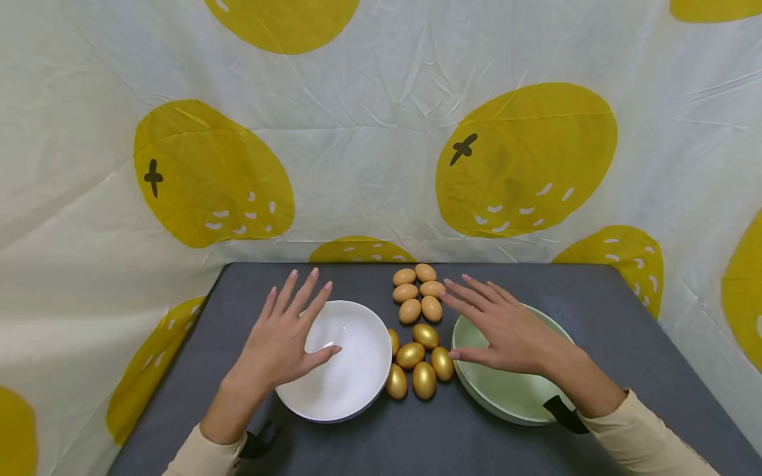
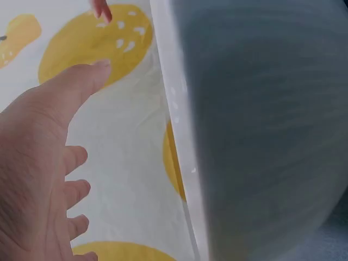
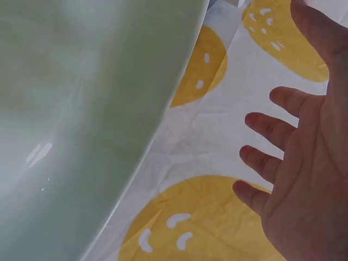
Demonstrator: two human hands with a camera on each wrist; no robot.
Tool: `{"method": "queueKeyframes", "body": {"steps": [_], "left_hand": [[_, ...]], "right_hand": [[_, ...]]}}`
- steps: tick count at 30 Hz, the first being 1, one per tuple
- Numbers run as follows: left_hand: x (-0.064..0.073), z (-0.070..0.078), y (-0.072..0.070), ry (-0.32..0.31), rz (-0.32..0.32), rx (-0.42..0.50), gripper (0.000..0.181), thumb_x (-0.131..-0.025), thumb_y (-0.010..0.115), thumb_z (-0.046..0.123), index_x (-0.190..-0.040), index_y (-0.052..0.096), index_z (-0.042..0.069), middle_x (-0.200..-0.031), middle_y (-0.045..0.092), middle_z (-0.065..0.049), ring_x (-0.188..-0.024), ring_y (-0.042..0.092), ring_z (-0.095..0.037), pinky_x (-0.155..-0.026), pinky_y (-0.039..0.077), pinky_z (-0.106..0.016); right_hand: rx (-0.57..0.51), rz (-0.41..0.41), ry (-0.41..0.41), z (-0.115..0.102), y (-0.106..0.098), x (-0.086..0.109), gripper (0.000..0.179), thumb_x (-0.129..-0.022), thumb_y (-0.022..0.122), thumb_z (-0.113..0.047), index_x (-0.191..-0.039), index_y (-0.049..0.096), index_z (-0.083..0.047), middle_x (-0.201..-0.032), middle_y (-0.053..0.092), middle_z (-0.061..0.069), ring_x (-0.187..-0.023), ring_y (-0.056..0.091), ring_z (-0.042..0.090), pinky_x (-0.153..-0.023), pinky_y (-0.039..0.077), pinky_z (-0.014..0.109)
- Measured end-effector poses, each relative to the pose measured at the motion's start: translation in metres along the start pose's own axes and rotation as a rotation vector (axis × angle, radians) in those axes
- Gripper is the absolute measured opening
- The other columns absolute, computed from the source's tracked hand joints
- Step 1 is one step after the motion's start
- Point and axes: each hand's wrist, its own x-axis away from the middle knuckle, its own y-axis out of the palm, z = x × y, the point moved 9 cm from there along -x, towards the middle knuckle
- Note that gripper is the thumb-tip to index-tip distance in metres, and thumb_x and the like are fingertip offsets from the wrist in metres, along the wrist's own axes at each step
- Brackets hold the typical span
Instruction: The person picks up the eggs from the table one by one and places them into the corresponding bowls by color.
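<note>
My left hand point(image 1: 284, 340), its fingers spread and straight, hovers over the left side of a white bowl point(image 1: 351, 390). Above a pale green bowl point(image 1: 506, 396) my right hand point(image 1: 506, 330) is stretched out the same way, holding nothing. Between the bowls lie several golden eggs point(image 1: 424, 381). Behind them several brown eggs point(image 1: 409, 311) sit in two columns. In the left wrist view the white bowl's outer wall point(image 2: 261, 130) fills the right side, apart from the hand. The green bowl's wall point(image 3: 81, 109) shows large in the right wrist view. The left bowl partly hides one golden egg.
A dark grey cloth point(image 1: 369, 449) covers the table. Behind it and at the sides hangs a white curtain point(image 1: 369, 165) printed with big yellow fruit shapes. Black straps point(image 1: 565, 414) circle both wrists below beige sleeves.
</note>
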Motion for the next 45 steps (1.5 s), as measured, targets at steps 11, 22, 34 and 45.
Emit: {"method": "queueKeyframes", "body": {"steps": [11, 22, 34, 45], "left_hand": [[0.009, -0.023, 0.011, -0.067, -0.080, 0.075, 0.098, -0.081, 0.082, 0.047, -0.160, 0.033, 0.015, -0.164, 0.028, -0.018, -0.139, 0.044, -0.046, -0.095, 0.052, -0.059], [0.022, -0.052, 0.032, -0.205, -0.123, 0.378, 0.084, -0.087, 0.080, 0.014, -0.159, 0.037, 0.021, -0.147, 0.048, -0.018, -0.122, 0.059, -0.039, -0.075, 0.059, -0.051], [0.037, -0.077, 0.056, -0.434, -0.254, 0.818, 0.063, -0.097, 0.062, 0.000, -0.155, 0.042, 0.013, -0.141, 0.051, -0.025, -0.116, 0.062, -0.042, -0.086, 0.059, -0.049], [0.048, -0.078, 0.075, -0.581, -0.356, 1.058, 0.046, -0.100, 0.058, 0.004, -0.145, 0.052, 0.005, -0.129, 0.059, -0.021, -0.106, 0.068, -0.033, -0.069, 0.062, -0.042]], "right_hand": [[-0.124, -0.060, -0.168, -0.014, 0.009, -0.007, 0.079, -0.085, 0.080, -0.045, -0.151, 0.049, -0.012, -0.154, 0.050, 0.006, -0.142, 0.044, 0.034, -0.109, 0.041, 0.057], [-0.211, -0.234, -0.211, -0.025, 0.026, -0.014, 0.049, -0.087, 0.081, -0.028, -0.133, 0.065, -0.020, -0.131, 0.065, -0.005, -0.118, 0.061, 0.018, -0.093, 0.054, 0.040], [-0.219, -0.260, -0.292, -0.042, 0.037, -0.018, 0.046, -0.079, 0.086, -0.016, -0.122, 0.070, -0.023, -0.120, 0.067, -0.009, -0.107, 0.062, 0.010, -0.083, 0.054, 0.031], [-0.200, -0.276, -0.290, -0.049, 0.051, -0.026, 0.045, -0.070, 0.086, -0.007, -0.109, 0.073, -0.026, -0.097, 0.061, -0.011, -0.084, 0.052, 0.003, -0.066, 0.045, 0.021]]}}
